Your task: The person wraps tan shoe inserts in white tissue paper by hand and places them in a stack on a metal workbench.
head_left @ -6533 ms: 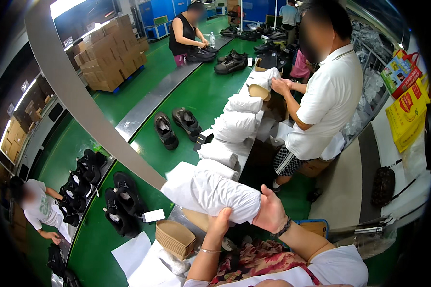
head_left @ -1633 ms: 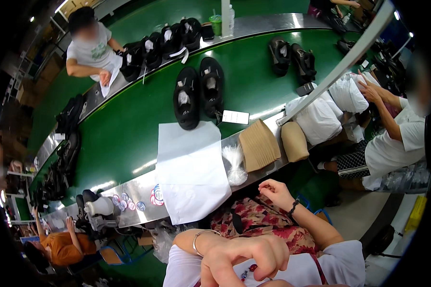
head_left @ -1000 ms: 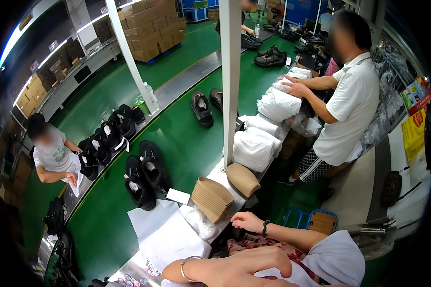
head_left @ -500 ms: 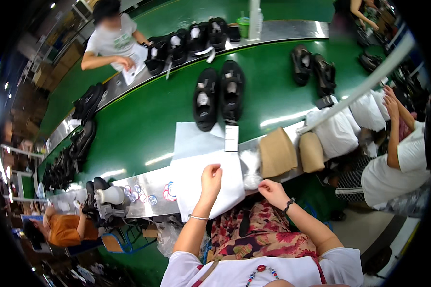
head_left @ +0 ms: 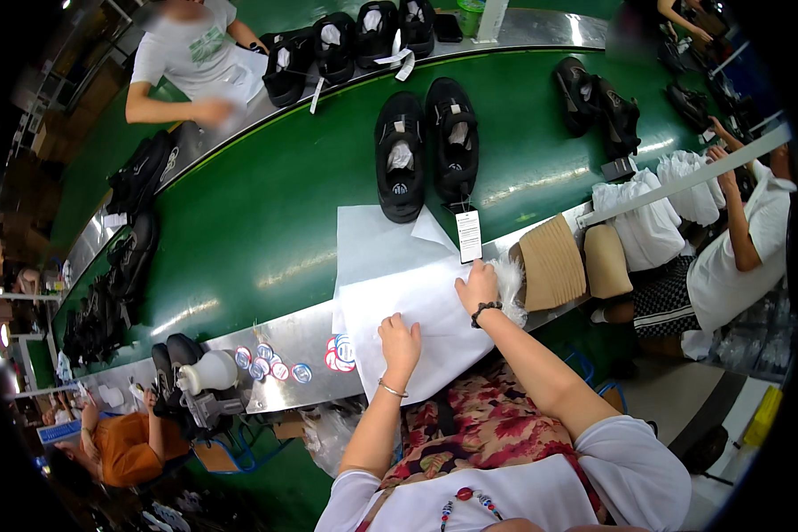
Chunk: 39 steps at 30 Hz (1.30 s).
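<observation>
White tissue paper (head_left: 412,306) lies in layered sheets across the metal table edge and the green belt. My left hand (head_left: 401,344) rests over the lower part of the paper, fingers loosely bent and holding nothing visible. At the paper's right edge is my right hand (head_left: 478,287), thumb and fingers apart, fingertips just below a white hang tag (head_left: 469,236). That tag hangs from the right shoe of a pair: a black right shoe (head_left: 453,137) and a black left shoe (head_left: 400,155), both stuffed with white paper. The left shoe's near end is close to the paper's far edge.
Right of the paper stand a bundle of clear bags (head_left: 509,285) and brown paper stacks (head_left: 551,263), then white-wrapped bundles (head_left: 638,226). Round stickers (head_left: 273,363) and a white lamp-like fixture (head_left: 211,372) are at left. Co-workers stand across the belt and at both sides.
My right hand has moved up and left, from beside the clear bags onto the paper's right edge near the tag. My left hand sits slightly lower on the paper. The view has shifted.
</observation>
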Available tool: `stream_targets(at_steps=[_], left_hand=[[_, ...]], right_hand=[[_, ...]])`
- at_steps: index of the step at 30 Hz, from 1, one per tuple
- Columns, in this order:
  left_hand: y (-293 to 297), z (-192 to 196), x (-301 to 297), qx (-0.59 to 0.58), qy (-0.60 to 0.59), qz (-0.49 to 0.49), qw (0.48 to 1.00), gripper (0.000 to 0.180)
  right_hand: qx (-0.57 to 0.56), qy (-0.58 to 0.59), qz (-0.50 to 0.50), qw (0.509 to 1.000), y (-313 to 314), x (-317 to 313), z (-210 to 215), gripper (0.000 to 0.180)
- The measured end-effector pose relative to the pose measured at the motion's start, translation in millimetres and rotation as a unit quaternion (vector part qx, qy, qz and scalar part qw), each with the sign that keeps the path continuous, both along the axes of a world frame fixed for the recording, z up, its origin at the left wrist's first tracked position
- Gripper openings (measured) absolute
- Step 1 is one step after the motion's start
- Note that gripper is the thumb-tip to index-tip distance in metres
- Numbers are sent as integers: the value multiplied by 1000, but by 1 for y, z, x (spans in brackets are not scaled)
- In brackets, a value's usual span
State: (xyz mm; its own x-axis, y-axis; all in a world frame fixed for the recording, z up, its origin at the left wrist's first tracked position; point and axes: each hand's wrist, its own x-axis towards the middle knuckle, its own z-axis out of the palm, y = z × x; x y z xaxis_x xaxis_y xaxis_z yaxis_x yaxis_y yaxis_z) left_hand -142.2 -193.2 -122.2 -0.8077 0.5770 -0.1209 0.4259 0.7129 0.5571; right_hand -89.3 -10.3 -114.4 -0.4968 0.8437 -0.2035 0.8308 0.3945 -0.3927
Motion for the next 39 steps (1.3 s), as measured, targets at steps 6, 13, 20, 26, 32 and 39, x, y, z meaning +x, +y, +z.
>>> stream_targets(at_steps=[6,13,20,26,32,39], left_hand=[[-5,-13,-8,1,-21,-4,1000,34],[-9,-28,-9,5,-39,10,999,26],[-9,-30,-9,9,-43,-9,999,22],[-7,-29,-6,13,-30,-12,999,23],[-2,-28,-2,25,-25,-18,999,23],[-9,-25,9,35,44,-40,998,28]], right_hand=[[-14,-7,-51,999,22,-28,-17,27],[98,68,129,984,14,-31,-15,7],[155,87,156,972,19,-48,-29,64],[13,22,-70,997,40,-75,-32,97],[16,5,-35,999,74,-63,-50,82],[-143,244,-142,948,69,-56,-37,58]])
